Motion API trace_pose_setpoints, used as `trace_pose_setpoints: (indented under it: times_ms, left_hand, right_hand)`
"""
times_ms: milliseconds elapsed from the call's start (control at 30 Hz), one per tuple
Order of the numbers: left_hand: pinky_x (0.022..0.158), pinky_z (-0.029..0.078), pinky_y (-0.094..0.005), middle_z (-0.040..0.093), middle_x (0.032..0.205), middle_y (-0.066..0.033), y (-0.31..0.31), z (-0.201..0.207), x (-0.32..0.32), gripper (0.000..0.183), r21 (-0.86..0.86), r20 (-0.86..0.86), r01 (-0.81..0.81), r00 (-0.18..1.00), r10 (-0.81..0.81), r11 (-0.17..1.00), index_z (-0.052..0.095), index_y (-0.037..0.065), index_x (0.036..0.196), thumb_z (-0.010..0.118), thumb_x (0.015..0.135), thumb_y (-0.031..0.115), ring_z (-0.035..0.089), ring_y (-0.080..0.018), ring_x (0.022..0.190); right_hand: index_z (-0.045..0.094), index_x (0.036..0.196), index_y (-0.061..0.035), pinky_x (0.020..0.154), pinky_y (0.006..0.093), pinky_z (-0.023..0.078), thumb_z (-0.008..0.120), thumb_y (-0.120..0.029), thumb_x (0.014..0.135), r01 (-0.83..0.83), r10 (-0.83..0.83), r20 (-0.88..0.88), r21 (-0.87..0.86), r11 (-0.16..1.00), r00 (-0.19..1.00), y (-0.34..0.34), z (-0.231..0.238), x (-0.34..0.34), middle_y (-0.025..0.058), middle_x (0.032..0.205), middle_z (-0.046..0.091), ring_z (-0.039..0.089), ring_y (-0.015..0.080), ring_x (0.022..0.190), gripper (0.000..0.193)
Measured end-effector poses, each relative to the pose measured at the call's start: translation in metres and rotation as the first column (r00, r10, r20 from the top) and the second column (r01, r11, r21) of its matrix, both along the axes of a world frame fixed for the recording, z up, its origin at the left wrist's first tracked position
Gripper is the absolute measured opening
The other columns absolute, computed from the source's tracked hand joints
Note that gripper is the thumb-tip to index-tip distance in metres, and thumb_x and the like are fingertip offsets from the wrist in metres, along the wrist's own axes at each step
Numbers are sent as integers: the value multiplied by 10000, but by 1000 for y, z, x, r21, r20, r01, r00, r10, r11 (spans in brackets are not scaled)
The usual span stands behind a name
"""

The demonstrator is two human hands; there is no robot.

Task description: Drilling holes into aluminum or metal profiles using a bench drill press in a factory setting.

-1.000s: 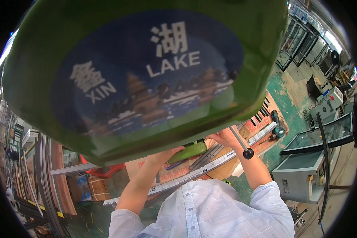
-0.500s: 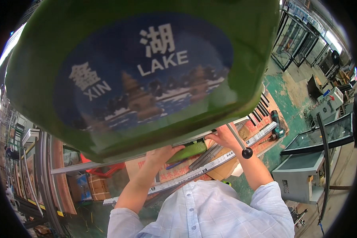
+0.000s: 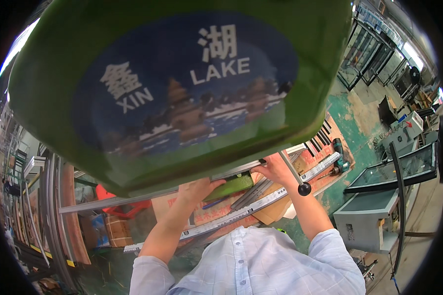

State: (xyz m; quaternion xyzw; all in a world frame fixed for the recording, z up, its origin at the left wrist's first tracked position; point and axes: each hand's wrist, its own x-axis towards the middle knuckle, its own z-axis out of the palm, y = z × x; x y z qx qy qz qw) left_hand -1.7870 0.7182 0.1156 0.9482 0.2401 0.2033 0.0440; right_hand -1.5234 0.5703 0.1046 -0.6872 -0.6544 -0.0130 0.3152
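A large green machine housing [image 3: 305, 93] with a blue oval label fills the upper part of the view. Just below its lower edge runs a long silver metal profile [image 3: 96, 203], sloping up to the right. My left hand [image 3: 194, 191] grips the profile from the near side, thumb pointing right; its other fingers are largely hidden. Farther along, my right hand [image 3: 275, 171] holds the same profile, with its fingertips partly out of sight. A lever with a black ball knob [image 3: 304, 189] crosses over my right wrist. Between my hands, a green machine part [image 3: 236, 184] shows.
A dark teal cordless drill [image 3: 338, 156] lies on the board at right, near a long pale profile [image 3: 216, 226]. Left stand a red container [image 3: 125, 207] and a cardboard box [image 3: 118, 230]. Right are a grey cabinet [image 3: 364, 223] and a black-framed glass panel [image 3: 403, 167].
Both hands keep their hold on the metal profile, with little change in grip. The view has shifted slightly, so the label sits a bit higher and farther right.
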Motion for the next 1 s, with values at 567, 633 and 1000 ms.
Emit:
trace_pose_setpoints:
  times_ms: [567, 633, 1000]
  left_hand:
    - [681, 575, -430, 677, 850, -138, -5, 1, 5, 683, -54, -164, -96, 983, 86, 994, 711, 2, 941, 778, 751, 655, 688, -320, 847]
    - [773, 565, -435, 702, 885, -126, -5, 1, 6, 655, -60, -276, -154, 952, 132, 986, 702, 52, 961, 719, 796, 686, 689, -297, 924]
    - [777, 563, -427, 701, 929, -105, -4, 2, 7, 661, -86, -283, -169, 949, 139, 982, 713, 66, 954, 731, 772, 702, 687, -280, 941]
  right_hand:
    - [672, 1204, -44, 893, 332, 531, 691, -158, 961, 220, 26, -378, 595, 773, 926, 54, 208, 35, 81, 1079, 701, 645, 178, 1037, 269]
    - [671, 1207, -45, 892, 333, 529, 681, -170, 966, 225, -67, -275, 601, 767, 959, 71, 239, 24, 86, 1080, 703, 648, 183, 1035, 271]
    - [663, 1220, -52, 889, 340, 521, 631, -230, 993, 331, -215, -258, 602, 726, 942, 68, 266, -20, 110, 1086, 714, 662, 209, 1022, 290]
